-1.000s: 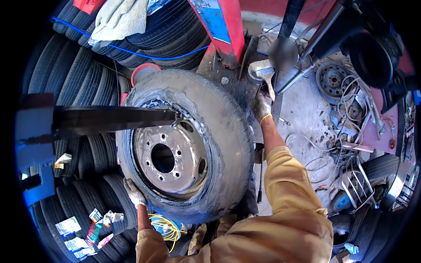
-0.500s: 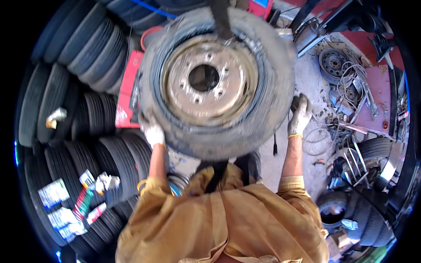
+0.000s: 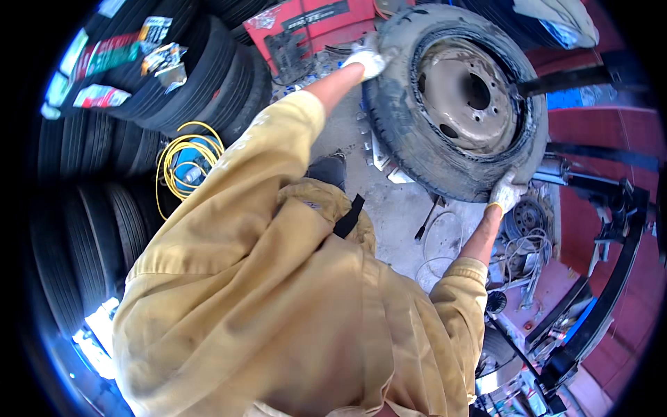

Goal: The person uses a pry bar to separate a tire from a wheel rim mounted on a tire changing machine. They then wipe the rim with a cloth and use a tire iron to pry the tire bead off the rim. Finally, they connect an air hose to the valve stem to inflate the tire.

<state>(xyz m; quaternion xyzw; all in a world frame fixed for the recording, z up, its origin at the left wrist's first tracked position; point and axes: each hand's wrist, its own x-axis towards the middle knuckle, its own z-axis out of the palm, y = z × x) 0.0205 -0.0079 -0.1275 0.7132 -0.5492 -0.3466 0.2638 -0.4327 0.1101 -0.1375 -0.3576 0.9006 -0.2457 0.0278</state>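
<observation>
A worn black tyre [image 3: 403, 132] is mounted on a rusty, dirt-smeared steel wheel rim [image 3: 448, 118] with a round centre hole. It stands in front of me at the upper right, tilted. My left hand [image 3: 368, 59], in a white glove, grips the tyre's left edge with the arm stretched out. Lower down, my right hand [image 3: 508, 193], gloved too, holds the near right edge of the tyre, its fingers curled over the tread. From the right a dark metal arm [image 3: 563, 82] reaches to the rim's edge. The tyre's far side is hidden.
Tyre stacks [image 3: 201, 76] line the left side. Beside them lies a coiled yellow hose [image 3: 184, 163]. A red machine cabinet [image 3: 313, 31] stands behind. On the right are a black metal frame [image 3: 618, 229], a bare steel rim [image 3: 524, 217] and tangled cables [image 3: 521, 257] on the floor.
The view has turned, so the tyre now appears farther right and more tilted. Both hands stay on it, my left arm reaching farther out. More of the floor and the yellow hose show.
</observation>
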